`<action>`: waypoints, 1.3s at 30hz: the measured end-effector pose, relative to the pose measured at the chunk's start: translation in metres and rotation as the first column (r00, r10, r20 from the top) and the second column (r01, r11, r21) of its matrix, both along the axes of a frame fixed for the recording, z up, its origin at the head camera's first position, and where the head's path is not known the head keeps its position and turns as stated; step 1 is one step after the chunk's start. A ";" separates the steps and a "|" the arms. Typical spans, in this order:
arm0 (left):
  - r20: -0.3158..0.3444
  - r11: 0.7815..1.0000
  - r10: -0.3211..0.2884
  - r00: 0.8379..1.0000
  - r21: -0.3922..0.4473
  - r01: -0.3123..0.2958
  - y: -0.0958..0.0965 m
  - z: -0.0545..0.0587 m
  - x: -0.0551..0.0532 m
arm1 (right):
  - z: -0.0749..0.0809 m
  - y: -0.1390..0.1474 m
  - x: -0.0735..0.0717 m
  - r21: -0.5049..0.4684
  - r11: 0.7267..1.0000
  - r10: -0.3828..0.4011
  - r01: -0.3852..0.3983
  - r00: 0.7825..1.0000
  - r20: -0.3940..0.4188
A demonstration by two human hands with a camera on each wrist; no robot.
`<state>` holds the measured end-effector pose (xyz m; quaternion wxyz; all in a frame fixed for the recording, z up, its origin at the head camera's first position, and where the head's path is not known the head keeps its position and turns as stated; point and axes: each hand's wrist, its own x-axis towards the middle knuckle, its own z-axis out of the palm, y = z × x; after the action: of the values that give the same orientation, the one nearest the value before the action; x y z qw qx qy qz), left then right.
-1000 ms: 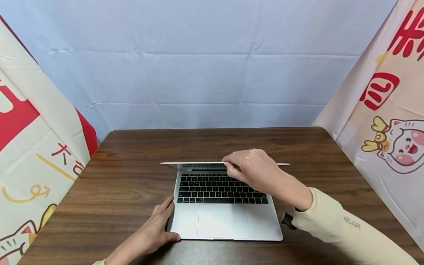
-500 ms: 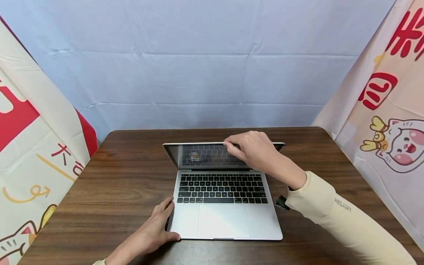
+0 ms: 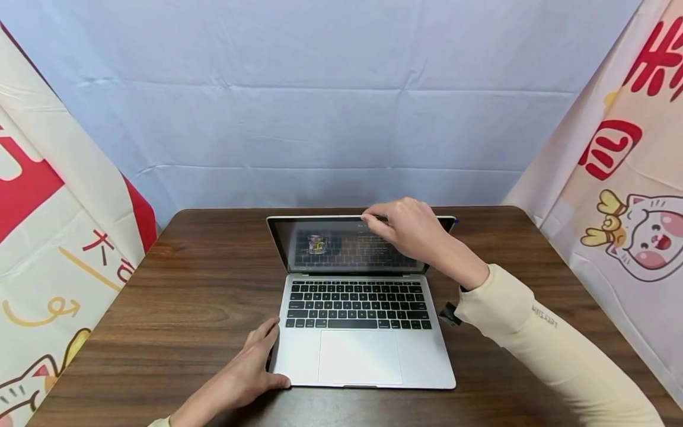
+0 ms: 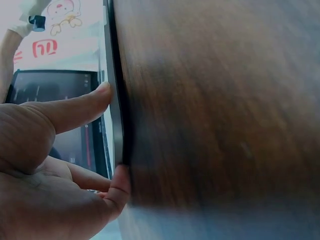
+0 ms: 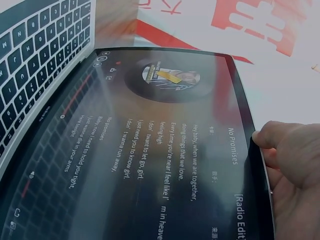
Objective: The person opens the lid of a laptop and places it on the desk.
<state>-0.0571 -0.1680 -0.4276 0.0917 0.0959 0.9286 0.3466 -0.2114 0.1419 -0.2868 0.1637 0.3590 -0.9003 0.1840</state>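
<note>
Silver metal laptop [image 3: 360, 356]: on brown wooden tabletop [image 3: 203, 284]
Right hand [image 3: 408, 228]: fingers pinch black-screened lid [image 3: 349, 249]
Left hand [image 3: 245, 366]: fingers spread, touching near-left corner

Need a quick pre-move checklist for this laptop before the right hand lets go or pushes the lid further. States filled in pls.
1. Left hand bracing the laptop base at its front left corner: ok.
2. Right hand pinching the lid by its top edge: ok.
3. Screen lit: ok, song lyrics readable in the right wrist view.
4. Keyboard uncovered by hands: ok.
5. Lid holds its angle unaided: cannot tell, it's being held.
</note>
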 end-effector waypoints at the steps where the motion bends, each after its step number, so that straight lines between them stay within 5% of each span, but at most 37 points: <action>1: 0.001 1.000 0.000 1.000 0.003 0.000 0.000 0.000 0.000 | 0.000 0.000 -0.002 -0.001 1.000 -0.004 0.004 1.000 0.004; 30: 0.034 1.000 -0.001 0.999 -0.006 0.001 0.000 0.001 -0.001 | 0.002 0.003 -0.038 -0.041 0.999 -0.002 0.004 0.999 0.035; 39: 0.036 1.000 -0.001 0.999 0.014 0.001 0.000 0.001 -0.001 | -0.002 0.003 -0.045 -0.058 0.997 0.055 -0.057 0.998 -0.032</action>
<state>-0.0586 -0.1679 -0.4269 0.1081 0.0906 0.9242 0.3549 -0.2568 0.1453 -0.2883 0.1825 0.3820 -0.8814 0.2097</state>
